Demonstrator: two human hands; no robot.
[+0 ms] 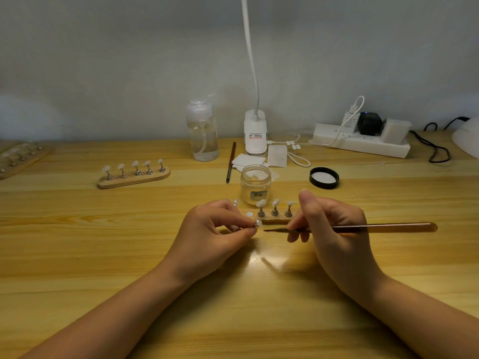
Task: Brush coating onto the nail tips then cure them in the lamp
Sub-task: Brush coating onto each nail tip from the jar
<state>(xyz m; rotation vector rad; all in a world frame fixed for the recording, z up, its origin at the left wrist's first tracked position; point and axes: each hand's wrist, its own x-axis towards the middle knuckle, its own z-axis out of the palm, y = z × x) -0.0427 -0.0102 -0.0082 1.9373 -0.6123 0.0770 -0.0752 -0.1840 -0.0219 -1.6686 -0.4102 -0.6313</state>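
Note:
My left hand [215,229] pinches a small metal peg with a clear nail tip [258,223] on its end, held just above the table. My right hand [329,224] grips a brown brush [363,228] like a pen, its dark point a little right of the tip and aimed at it. Behind my hands lies a wooden holder [274,221] with three pegs carrying nail tips and one bare magnet spot. An open jar of clear coating [255,184] stands behind the holder. The edge of a white curing lamp [466,141] shows at the far right.
A second wooden holder [133,176] with several tips lies at left, a third [20,156] at the far left. At the back stand a pump bottle [202,130], a clip desk lamp [255,132], a spare brush [230,161], wipes [248,160], the jar's black lid [324,177] and a power strip [363,141].

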